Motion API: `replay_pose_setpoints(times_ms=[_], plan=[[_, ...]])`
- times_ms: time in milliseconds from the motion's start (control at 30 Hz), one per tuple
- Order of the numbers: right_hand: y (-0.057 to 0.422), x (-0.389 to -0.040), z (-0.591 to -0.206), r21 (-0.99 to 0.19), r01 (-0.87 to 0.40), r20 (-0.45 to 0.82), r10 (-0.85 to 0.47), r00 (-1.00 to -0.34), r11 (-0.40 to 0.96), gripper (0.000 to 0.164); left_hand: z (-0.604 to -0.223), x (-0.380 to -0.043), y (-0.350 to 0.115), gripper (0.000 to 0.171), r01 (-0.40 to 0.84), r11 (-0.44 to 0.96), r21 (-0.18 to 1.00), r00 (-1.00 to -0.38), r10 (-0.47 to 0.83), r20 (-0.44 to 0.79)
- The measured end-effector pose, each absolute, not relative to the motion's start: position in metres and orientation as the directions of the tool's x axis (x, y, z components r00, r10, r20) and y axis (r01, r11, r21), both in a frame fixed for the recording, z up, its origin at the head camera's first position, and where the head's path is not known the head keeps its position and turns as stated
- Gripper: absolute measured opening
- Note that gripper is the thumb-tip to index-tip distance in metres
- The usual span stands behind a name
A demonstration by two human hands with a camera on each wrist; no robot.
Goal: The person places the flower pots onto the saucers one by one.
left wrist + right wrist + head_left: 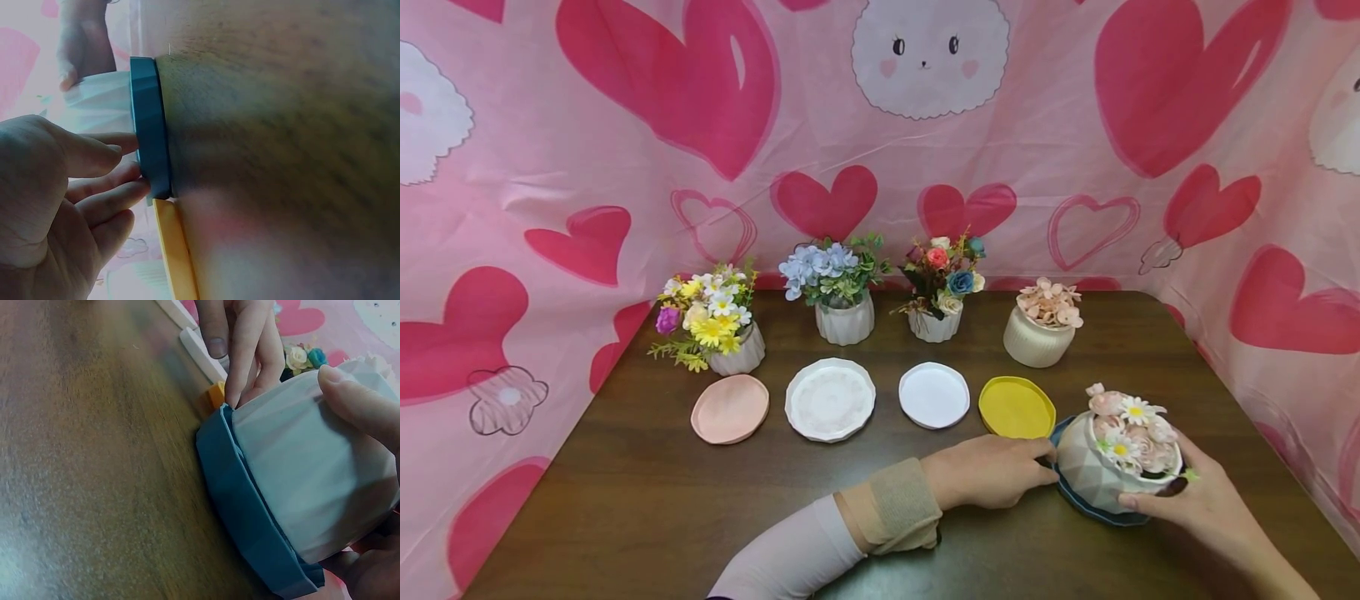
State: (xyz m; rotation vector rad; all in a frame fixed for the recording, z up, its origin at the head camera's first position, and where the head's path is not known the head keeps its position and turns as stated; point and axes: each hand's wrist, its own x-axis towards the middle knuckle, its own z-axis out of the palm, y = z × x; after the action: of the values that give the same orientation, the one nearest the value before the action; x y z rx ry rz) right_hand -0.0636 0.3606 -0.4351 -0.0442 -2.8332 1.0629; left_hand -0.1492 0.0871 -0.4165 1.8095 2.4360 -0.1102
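At the right of the table, a white faceted flowerpot [1086,467] with pale pink flowers and white daisies [1131,429] stands in a dark blue saucer [1105,512]. My right hand [1206,500] grips this pot from the right, thumb on its near side and fingers round the back. From the left, my left hand [992,471] reaches to the saucer's edge. Its fingertips touch the blue rim in the left wrist view, fingers [112,203] fairly straight. The right wrist view shows the thumb of that hand apart from the saucer, and the pot [312,462] seated inside the rim.
A yellow saucer [1017,407] lies just beside the blue one. Further left lie a small white saucer [934,396], a larger white saucer [830,400] and a pink saucer [730,409]. Several potted flowers, including a cream ribbed pot [1037,340], stand behind them before a pink curtain.
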Motion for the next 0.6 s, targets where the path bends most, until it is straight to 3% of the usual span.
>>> replay_pose_setpoints(times_ms=[600], plan=[[0.3646,-0.0668,-0.4436,-0.683,-0.022,0.088,0.053,-0.995,0.730,0.102,-0.4156,-0.1492,0.0876,0.036,0.956,0.292,0.002,-0.289,0.946,-0.144]])
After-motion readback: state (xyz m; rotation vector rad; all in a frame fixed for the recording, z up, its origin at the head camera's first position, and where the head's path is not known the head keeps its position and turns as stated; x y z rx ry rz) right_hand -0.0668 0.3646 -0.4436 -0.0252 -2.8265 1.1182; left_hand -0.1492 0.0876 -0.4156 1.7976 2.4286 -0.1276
